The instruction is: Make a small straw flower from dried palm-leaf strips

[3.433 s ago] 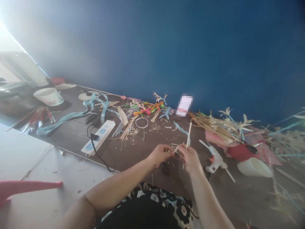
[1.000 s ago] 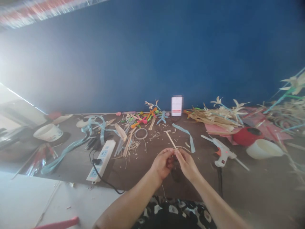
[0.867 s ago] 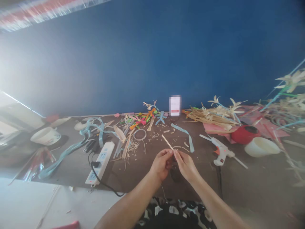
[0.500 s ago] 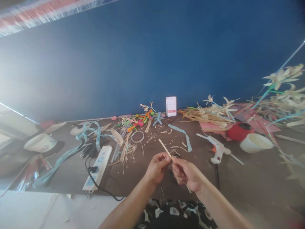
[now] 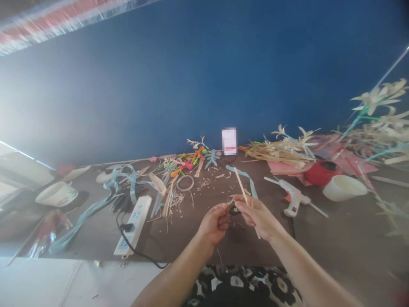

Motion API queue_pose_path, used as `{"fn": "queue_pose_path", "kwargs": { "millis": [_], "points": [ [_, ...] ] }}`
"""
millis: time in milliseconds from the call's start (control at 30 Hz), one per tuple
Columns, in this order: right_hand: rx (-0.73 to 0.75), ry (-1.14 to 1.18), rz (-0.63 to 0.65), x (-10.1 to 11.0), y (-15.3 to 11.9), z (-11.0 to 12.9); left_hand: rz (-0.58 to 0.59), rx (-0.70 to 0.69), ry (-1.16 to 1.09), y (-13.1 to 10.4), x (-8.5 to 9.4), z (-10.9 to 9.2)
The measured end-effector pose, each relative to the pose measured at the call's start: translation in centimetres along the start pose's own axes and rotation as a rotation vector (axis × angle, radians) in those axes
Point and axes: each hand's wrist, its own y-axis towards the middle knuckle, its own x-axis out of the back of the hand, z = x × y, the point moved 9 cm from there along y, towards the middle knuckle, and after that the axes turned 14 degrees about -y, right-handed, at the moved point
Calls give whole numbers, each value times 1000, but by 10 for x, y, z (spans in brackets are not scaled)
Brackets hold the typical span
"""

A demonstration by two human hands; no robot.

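Note:
My right hand (image 5: 255, 213) is closed on a thin pale stick (image 5: 240, 183), which slants up and to the left out of its fingers, its lower end showing below the palm. Close beside it, my left hand (image 5: 214, 221) is pinched shut near a small pale scrap at its fingertips, too small to make out. A dark round object (image 5: 235, 210) lies partly hidden behind the hands. Further back on the table lies a light blue ribbon (image 5: 247, 175), its middle near the stick's upper end.
To the right lie a white glue gun (image 5: 295, 198), a red pot (image 5: 322, 172) and a white cup (image 5: 344, 187). On the left are a power strip (image 5: 133, 226), blue ribbon (image 5: 79, 224) and a white bowl (image 5: 56, 194). Colourful pieces (image 5: 191, 161) and a ring (image 5: 185, 183) lie behind.
The stick has moved right and now stands in my right hand alone, more upright. My hands have drawn slightly apart, and my left fingers have come off the stick.

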Motion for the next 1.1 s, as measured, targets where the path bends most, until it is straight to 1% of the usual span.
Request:
{"fn": "queue_pose_path", "kwargs": {
  "millis": [67, 133, 167, 233, 300, 333, 367, 467, 533, 633, 767, 833, 900, 967, 1033, 1100],
  "points": [
    [-15, -14, 6, -8, 4, -12, -14, 22, 24, 1, 0, 4],
    [-25, -65, -10, -6, 10, -20, -28, 21, 43, 2, 3, 4],
    [-22, -113, -40, 1, 14, -22, -37, 17, 43, 3, 6, 3],
    [7, -278, -161, 25, 25, -20, -61, 15, 20, 6, 11, 2],
    [65, -566, -337, 55, 36, -8, -85, 30, -25, 10, 15, 1],
    [95, -754, -417, 69, 42, 1, -91, 40, -49, 12, 16, 1],
    [99, -974, -438, 77, 49, 7, -90, 48, -72, 14, 16, 0],
    [60, -1154, -448, 98, 66, 11, -56, 47, -117, 17, 11, -4],
    [44, -1200, -457, 104, 67, 11, -32, 31, -116, 17, 9, -9],
    [42, -1302, -461, 101, 55, 5, -13, -4, -86, 16, 11, -17],
    [9, -1497, -349, 86, 46, -15, -2, -33, -47, 16, 14, -22],
    [-8, -1516, -349, 84, 48, -16, 13, -35, -21, 16, 10, -21],
    [23, -1468, -403, 83, 51, -6, 36, -38, 5, 17, 5, -20],
    [106, -1341, -440, 77, 51, 9, 55, -49, 24, 17, 0, -19],
    [175, -1153, -388, 63, 49, 16, 68, -82, 35, 18, -3, -21],
    [178, -954, -263, 43, 45, 10, 78, -140, 48, 18, -5, -25]
  ]
}}
